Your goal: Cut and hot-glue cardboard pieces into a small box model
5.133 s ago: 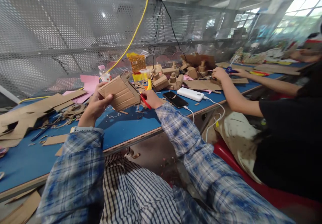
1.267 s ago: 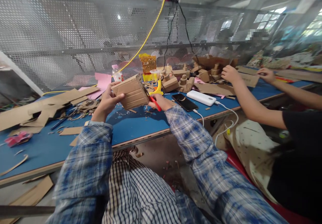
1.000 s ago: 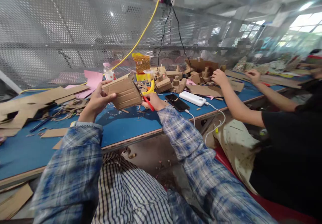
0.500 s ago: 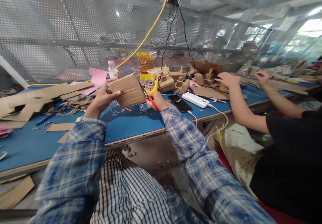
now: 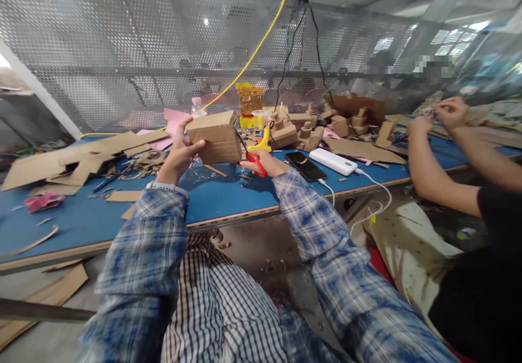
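While my left hand (image 5: 179, 155) clamps the cardboard box (image 5: 220, 142) at twelve o'clock between fingers and thumb, any print on the yellow packet (image 5: 250, 100) beyond is too blurred to read. Just past twelve, red-handled scissors (image 5: 256, 161) sit gripped in my right hand (image 5: 268, 162), blades by the box's right edge; at one o'clock lie a phone (image 5: 305, 167) and power bank (image 5: 332, 160).

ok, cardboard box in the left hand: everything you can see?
The cardboard box looks plain brown and corrugated, with crease lines across its near face. It is held tilted over the blue table. The left hand grips its left end, thumb on the near side. The red-handled scissors in the right hand are at its right end; blade contact and whether that end is open are unclear.
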`<action>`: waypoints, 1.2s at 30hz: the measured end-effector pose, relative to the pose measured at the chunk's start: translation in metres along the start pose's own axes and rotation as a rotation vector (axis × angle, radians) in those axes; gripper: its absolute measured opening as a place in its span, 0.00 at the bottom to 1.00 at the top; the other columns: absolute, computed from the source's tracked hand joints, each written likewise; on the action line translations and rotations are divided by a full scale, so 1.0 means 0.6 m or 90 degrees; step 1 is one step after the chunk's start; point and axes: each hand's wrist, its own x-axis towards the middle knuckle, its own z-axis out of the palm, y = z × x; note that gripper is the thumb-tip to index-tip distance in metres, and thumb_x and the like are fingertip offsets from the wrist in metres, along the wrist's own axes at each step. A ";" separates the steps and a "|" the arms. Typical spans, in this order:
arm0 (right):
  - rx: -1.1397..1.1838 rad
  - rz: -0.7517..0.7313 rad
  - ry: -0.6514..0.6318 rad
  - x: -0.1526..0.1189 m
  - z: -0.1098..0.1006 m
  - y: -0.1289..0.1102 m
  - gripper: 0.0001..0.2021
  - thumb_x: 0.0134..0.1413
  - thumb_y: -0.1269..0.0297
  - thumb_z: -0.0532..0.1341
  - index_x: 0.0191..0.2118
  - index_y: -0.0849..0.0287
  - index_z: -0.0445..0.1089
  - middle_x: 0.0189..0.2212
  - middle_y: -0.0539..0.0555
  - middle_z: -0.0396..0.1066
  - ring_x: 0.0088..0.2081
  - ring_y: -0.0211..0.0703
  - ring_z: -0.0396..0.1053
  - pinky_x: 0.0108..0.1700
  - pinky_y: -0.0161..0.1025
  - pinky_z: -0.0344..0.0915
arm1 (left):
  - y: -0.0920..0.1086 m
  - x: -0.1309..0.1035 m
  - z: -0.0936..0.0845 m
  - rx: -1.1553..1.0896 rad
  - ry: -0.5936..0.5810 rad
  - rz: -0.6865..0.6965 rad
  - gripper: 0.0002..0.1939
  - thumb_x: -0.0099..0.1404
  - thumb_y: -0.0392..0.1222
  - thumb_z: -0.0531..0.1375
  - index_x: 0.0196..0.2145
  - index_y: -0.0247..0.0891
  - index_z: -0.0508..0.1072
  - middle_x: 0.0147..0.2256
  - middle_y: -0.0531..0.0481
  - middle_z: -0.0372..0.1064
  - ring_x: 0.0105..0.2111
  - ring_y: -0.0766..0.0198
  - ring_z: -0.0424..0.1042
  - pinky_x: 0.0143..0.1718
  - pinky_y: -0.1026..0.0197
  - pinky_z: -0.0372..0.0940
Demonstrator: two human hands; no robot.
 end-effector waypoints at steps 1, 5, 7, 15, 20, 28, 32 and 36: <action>0.004 -0.001 -0.013 -0.002 -0.002 -0.004 0.18 0.51 0.53 0.66 0.23 0.57 0.60 0.19 0.46 0.62 0.24 0.35 0.59 0.30 0.34 0.56 | 0.001 0.001 -0.002 0.007 0.004 0.014 0.50 0.46 0.45 0.77 0.63 0.49 0.60 0.54 0.44 0.70 0.52 0.53 0.74 0.46 0.60 0.74; 0.067 0.005 -0.018 -0.004 -0.007 -0.008 0.20 0.59 0.48 0.61 0.25 0.58 0.64 0.22 0.51 0.67 0.25 0.38 0.64 0.31 0.37 0.61 | 0.008 0.001 -0.003 0.039 -0.009 0.041 0.54 0.46 0.47 0.77 0.66 0.48 0.56 0.59 0.40 0.66 0.56 0.49 0.71 0.50 0.57 0.73; 0.095 0.002 -0.017 -0.002 -0.005 -0.004 0.23 0.63 0.45 0.57 0.24 0.57 0.64 0.21 0.52 0.67 0.25 0.39 0.65 0.32 0.39 0.63 | 0.009 -0.001 0.002 0.054 -0.031 0.030 0.56 0.44 0.44 0.77 0.67 0.47 0.56 0.61 0.39 0.64 0.57 0.47 0.69 0.51 0.55 0.73; 0.073 0.026 0.009 0.006 0.000 0.012 0.28 0.59 0.35 0.57 0.24 0.56 0.59 0.18 0.47 0.62 0.22 0.35 0.63 0.27 0.35 0.60 | 0.020 -0.008 0.021 0.065 -0.074 -0.023 0.53 0.45 0.41 0.76 0.66 0.45 0.59 0.60 0.40 0.66 0.59 0.49 0.68 0.55 0.55 0.70; 0.071 0.002 0.045 0.011 0.001 0.021 0.32 0.54 0.28 0.55 0.24 0.56 0.59 0.17 0.45 0.60 0.20 0.33 0.59 0.24 0.33 0.57 | 0.033 -0.013 0.024 0.055 -0.059 -0.038 0.51 0.45 0.42 0.76 0.64 0.45 0.62 0.58 0.40 0.67 0.58 0.50 0.69 0.53 0.57 0.71; 0.082 0.009 0.009 0.008 0.011 0.012 0.30 0.59 0.32 0.54 0.25 0.56 0.58 0.17 0.45 0.58 0.20 0.34 0.60 0.23 0.33 0.55 | 0.020 -0.010 0.027 0.085 -0.024 -0.047 0.55 0.39 0.40 0.78 0.63 0.46 0.62 0.61 0.39 0.63 0.58 0.48 0.68 0.50 0.58 0.73; 0.005 -0.023 0.026 0.007 0.010 0.008 0.28 0.63 0.36 0.53 0.23 0.56 0.55 0.17 0.44 0.56 0.21 0.33 0.57 0.26 0.33 0.51 | 0.014 -0.006 0.032 0.098 0.013 -0.007 0.54 0.38 0.43 0.79 0.61 0.44 0.62 0.61 0.39 0.63 0.60 0.47 0.67 0.54 0.56 0.71; -0.093 -0.043 0.058 0.002 0.005 -0.001 0.28 0.65 0.39 0.53 0.21 0.56 0.57 0.18 0.45 0.58 0.24 0.34 0.58 0.30 0.34 0.50 | 0.005 -0.005 0.040 0.103 0.033 -0.008 0.55 0.35 0.46 0.80 0.60 0.42 0.62 0.58 0.39 0.67 0.58 0.47 0.68 0.53 0.55 0.71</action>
